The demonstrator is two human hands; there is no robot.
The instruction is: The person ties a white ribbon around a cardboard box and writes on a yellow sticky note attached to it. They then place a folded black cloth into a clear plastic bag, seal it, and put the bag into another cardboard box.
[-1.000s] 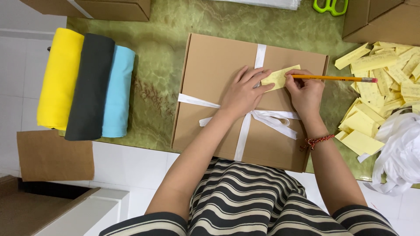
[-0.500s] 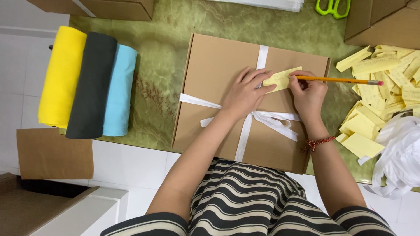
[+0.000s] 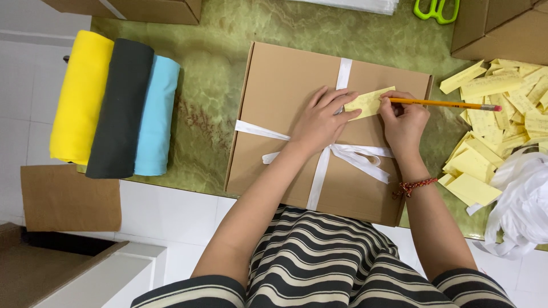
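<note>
In front of you a flat brown cardboard box (image 3: 297,120) tied with white ribbon (image 3: 322,171) lies on the green counter (image 3: 217,51), a pale yellow paper label (image 3: 370,102) on its lid. More yellow labels (image 3: 496,120) are heaped to its right, with plain brown cartons at the far left (image 3: 131,8) and far right (image 3: 502,28) corners.

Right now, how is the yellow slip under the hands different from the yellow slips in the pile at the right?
The yellow slip lies alone on the brown box, while the pile of slips lies scattered and overlapping on the green table. The left hand presses the single slip and the right hand holds a pencil to it; nobody touches the pile. Both are pale yellow paper strips.
</note>
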